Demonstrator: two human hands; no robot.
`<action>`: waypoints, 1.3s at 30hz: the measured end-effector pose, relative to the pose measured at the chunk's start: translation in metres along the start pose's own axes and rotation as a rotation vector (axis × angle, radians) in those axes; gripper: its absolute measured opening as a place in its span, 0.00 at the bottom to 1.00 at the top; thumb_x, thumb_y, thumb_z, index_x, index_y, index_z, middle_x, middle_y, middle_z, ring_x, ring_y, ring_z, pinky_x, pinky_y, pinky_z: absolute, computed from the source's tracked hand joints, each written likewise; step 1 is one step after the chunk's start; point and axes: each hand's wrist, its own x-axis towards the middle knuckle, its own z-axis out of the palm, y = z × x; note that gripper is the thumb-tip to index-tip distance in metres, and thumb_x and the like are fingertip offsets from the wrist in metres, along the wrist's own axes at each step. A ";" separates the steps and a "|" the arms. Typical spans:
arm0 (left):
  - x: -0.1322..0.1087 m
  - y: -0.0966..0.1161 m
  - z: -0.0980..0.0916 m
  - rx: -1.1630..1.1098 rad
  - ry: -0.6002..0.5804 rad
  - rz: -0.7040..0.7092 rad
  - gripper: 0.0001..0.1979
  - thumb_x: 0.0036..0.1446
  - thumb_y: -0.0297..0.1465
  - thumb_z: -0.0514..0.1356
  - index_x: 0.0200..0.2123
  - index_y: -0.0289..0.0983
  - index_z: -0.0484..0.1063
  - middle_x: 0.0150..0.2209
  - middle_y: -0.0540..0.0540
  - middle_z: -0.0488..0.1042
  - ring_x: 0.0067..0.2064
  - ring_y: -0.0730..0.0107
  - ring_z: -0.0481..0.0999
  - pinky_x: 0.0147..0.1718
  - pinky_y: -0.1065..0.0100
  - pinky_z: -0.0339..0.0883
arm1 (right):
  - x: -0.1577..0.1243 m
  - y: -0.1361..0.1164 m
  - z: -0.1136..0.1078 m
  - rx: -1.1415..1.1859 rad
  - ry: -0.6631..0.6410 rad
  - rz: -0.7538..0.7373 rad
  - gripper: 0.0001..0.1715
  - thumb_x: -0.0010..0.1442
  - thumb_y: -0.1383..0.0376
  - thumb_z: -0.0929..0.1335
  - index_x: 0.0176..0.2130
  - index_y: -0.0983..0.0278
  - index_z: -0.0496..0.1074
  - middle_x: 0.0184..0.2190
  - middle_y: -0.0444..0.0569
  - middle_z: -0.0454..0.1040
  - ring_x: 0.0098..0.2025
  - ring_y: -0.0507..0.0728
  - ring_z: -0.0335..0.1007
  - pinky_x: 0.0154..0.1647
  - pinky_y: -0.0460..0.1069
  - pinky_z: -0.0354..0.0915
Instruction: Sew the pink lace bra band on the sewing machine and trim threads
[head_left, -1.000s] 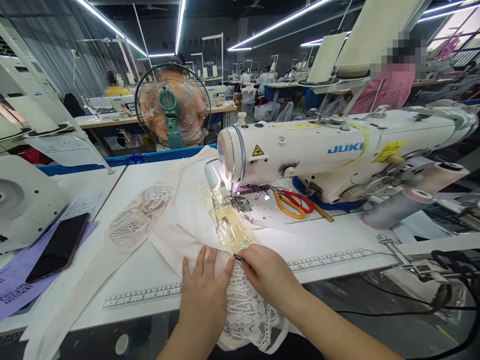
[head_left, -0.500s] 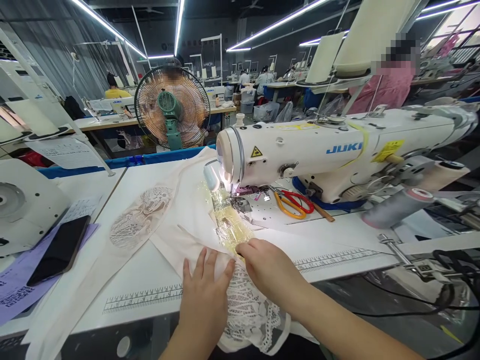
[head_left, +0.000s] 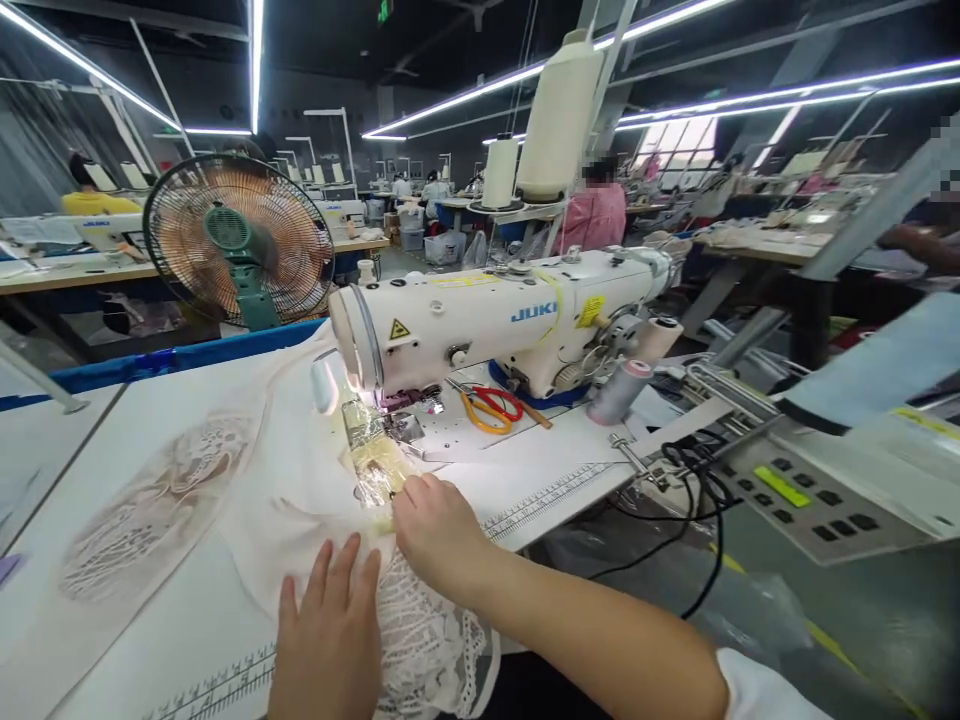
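My left hand (head_left: 330, 620) lies flat with fingers spread on pale cream fabric (head_left: 277, 545), left of the sewing machine's needle area. My right hand (head_left: 439, 530) is closed in a pinch on the fabric's edge, beside a shiny yellow taped strip (head_left: 382, 470). Its fingertips are partly hidden. White lace (head_left: 420, 630) joined to the cream fabric hangs below both hands toward the table's front edge. The white sewing machine (head_left: 465, 320) stands beyond my hands, its lamp lighting the needle area. Another lace section (head_left: 120, 550) spreads over the table at left.
Scissors with orange and red handles (head_left: 491, 408) lie under the machine arm, near a wooden-handled tool (head_left: 536, 415). Thread cones (head_left: 619, 392) stand at right, by a control panel (head_left: 817, 505). A large fan (head_left: 236, 240) stands behind the table. Co-workers sit farther back.
The view has swung right, bringing the control panel in and the phone at left out of frame. Both hands keep much the same places on the fabric.
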 end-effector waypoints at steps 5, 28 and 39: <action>0.004 -0.001 -0.003 0.038 -0.075 0.040 0.25 0.53 0.17 0.47 0.51 0.38 0.71 0.56 0.41 0.67 0.54 0.45 0.66 0.50 0.40 0.56 | -0.003 0.041 -0.010 -0.036 0.140 0.296 0.08 0.54 0.75 0.60 0.30 0.66 0.65 0.31 0.54 0.70 0.33 0.58 0.65 0.29 0.50 0.58; 0.014 -0.042 0.009 -0.227 -0.057 0.178 0.20 0.61 0.32 0.48 0.55 0.46 0.65 0.36 0.46 0.77 0.42 0.57 0.75 0.48 0.52 0.65 | -0.097 0.156 -0.064 0.390 -0.009 0.389 0.11 0.57 0.73 0.62 0.39 0.62 0.69 0.33 0.45 0.74 0.34 0.54 0.70 0.36 0.48 0.65; 0.057 -0.074 0.019 -0.064 0.037 0.176 0.20 0.59 0.43 0.49 0.40 0.36 0.73 0.44 0.39 0.74 0.45 0.53 0.74 0.42 0.56 0.71 | -0.033 0.200 -0.034 0.184 -0.052 0.476 0.09 0.59 0.68 0.66 0.41 0.68 0.70 0.40 0.51 0.73 0.42 0.59 0.69 0.44 0.56 0.64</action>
